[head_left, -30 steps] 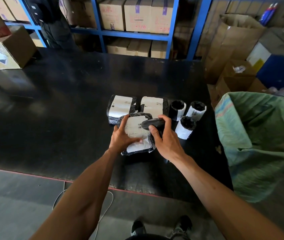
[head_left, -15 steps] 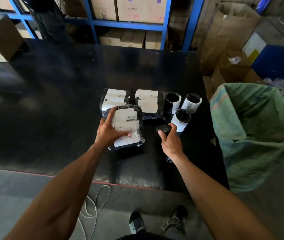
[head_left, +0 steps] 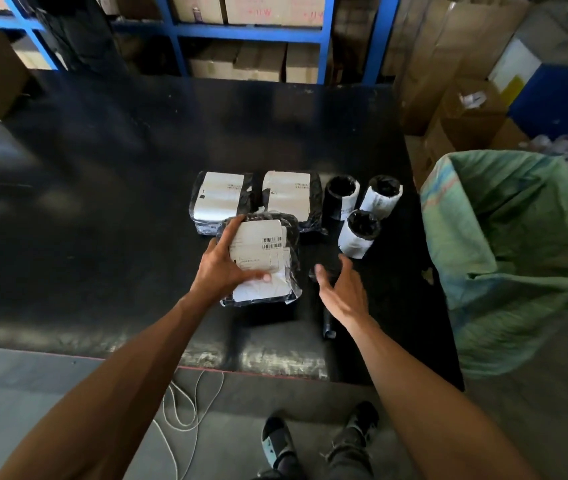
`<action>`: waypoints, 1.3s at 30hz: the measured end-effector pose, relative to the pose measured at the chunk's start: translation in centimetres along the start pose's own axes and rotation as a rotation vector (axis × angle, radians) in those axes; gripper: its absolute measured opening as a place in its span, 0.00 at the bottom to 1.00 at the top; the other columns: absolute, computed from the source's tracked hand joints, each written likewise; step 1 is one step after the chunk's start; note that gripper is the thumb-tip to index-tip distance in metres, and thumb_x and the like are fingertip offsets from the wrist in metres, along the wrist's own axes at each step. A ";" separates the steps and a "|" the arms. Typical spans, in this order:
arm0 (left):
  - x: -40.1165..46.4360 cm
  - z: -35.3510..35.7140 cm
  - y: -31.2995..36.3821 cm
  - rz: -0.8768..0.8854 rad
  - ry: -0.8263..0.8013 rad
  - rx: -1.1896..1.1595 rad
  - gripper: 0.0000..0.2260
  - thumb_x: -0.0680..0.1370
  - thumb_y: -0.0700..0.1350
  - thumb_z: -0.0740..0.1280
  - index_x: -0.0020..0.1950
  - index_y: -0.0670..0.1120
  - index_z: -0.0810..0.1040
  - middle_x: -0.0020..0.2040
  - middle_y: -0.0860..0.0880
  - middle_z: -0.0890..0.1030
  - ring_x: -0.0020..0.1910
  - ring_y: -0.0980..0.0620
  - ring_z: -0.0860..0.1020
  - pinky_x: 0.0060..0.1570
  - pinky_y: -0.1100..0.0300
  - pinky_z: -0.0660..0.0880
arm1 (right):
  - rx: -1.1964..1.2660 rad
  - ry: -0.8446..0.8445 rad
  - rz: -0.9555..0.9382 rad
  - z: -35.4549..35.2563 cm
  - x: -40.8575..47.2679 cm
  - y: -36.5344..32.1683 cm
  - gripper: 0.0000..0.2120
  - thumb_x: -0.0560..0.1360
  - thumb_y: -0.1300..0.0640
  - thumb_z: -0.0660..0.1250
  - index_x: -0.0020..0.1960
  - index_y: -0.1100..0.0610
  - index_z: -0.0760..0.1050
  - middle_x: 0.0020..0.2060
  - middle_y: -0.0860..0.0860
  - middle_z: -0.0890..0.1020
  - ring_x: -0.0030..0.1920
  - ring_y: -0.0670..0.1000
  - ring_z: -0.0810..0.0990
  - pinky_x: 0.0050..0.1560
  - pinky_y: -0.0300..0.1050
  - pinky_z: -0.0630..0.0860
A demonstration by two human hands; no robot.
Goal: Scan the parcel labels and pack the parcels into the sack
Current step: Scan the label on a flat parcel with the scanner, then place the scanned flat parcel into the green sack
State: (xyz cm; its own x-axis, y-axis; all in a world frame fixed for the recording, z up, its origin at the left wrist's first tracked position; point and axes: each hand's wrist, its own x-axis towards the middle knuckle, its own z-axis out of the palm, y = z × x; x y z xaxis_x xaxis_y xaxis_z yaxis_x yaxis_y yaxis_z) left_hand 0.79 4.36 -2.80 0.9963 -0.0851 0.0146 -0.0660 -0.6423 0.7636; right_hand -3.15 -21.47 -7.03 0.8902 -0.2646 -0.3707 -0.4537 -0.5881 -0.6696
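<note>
Parcel (head_left: 261, 261) in black plastic sits in the left hand (head_left: 221, 271), thumb across the near end of its white label and fingers curled round the far-left edge. It is tipped label-up toward the person, probably so the barcode can be read. The right hand (head_left: 339, 289) is spread with relaxed fingers and holds nothing; it hovers over the dark scanner (head_left: 327, 325) lying on the table (head_left: 102, 202), whose body shows only dimly below the wrist. I judge the scanner is parked close by so the hand is free to pass the parcel on.

Just beyond the held parcel, two more flat parcels (head_left: 221, 199) lie side by side with labels up, the right one partly overlapped by the held parcel. Beside them to the right stand three rolled parcels (head_left: 362, 233), close together, each wrapped in a white label. All stay within easy reach.

At the table's right edge the green sack (head_left: 518, 237) gapes open, its mouth facing the person, ready to receive parcels.
</note>
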 end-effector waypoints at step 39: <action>18.2 38.9 33.5 0.017 -0.280 0.309 0.34 0.85 0.58 0.54 0.83 0.43 0.43 0.78 0.31 0.57 0.70 0.29 0.70 0.66 0.40 0.71 | 0.502 0.202 -0.081 -39.5 18.2 19.5 0.61 0.65 0.59 0.85 0.82 0.37 0.48 0.71 0.43 0.71 0.71 0.48 0.72 0.70 0.53 0.71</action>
State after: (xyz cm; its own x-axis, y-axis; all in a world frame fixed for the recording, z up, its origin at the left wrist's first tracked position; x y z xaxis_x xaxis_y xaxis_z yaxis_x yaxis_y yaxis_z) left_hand 14.51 -48.37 -2.06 0.9441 -0.2738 -0.1836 -0.1380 -0.8340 0.5343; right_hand 5.80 -67.96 -1.44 0.8910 -0.4039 -0.2073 -0.3029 -0.1888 -0.9341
